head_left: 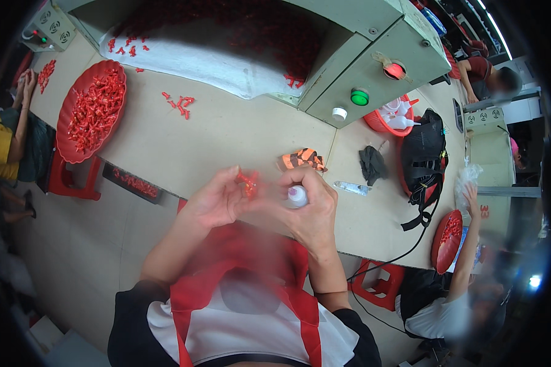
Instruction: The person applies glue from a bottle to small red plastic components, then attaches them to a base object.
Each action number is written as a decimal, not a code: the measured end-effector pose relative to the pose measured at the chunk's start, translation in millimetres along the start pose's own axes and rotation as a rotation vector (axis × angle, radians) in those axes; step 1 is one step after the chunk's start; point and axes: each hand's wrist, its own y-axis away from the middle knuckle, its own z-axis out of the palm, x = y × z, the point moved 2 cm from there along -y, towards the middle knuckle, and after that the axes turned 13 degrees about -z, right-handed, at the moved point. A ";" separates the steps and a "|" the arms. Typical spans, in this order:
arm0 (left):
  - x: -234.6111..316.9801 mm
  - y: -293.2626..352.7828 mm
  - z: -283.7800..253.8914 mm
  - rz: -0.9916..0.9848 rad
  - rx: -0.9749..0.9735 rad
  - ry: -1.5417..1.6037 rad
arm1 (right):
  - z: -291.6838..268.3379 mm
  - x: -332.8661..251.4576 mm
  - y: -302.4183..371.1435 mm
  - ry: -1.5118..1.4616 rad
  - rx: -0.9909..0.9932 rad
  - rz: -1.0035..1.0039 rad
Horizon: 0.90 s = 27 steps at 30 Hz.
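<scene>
In front of my chest, above the table's near edge, my left hand (214,200) pinches a small red figure (248,185) between thumb and fingers. Close beside it, my right hand (317,214) is curled round a small white squeeze bottle (297,196), whose end points toward the figure. Whether the bottle touches the figure I cannot tell. Several similar red figures (180,105) lie loose on the table beyond my left hand. A heap of them fills a red scalloped tray (62,131) farther left.
A green-grey machine (373,67) with a white sheet (208,72) spans the back. Beyond my right hand are an orange-and-black cloth (304,159), a dark rag (372,164), a flat strip (352,187), a red basket (376,121) of bottles and a black bag (423,153). Co-workers sit on both sides.
</scene>
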 end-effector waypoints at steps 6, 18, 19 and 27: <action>2.5 -0.2 -1.9 -0.047 -0.053 0.027 | 0.8 -0.6 0.0 -0.033 -0.007 -0.020; 3.1 -2.1 -14.8 0.049 0.043 -0.112 | 14.0 1.0 -9.6 -0.015 -0.136 -0.026; 3.3 -2.0 -14.7 0.049 0.043 -0.112 | 14.1 0.9 -10.5 -0.015 -0.137 -0.026; 4.8 -1.2 -17.0 0.041 -0.066 -0.020 | 18.3 3.9 -12.7 -0.036 -0.158 -0.009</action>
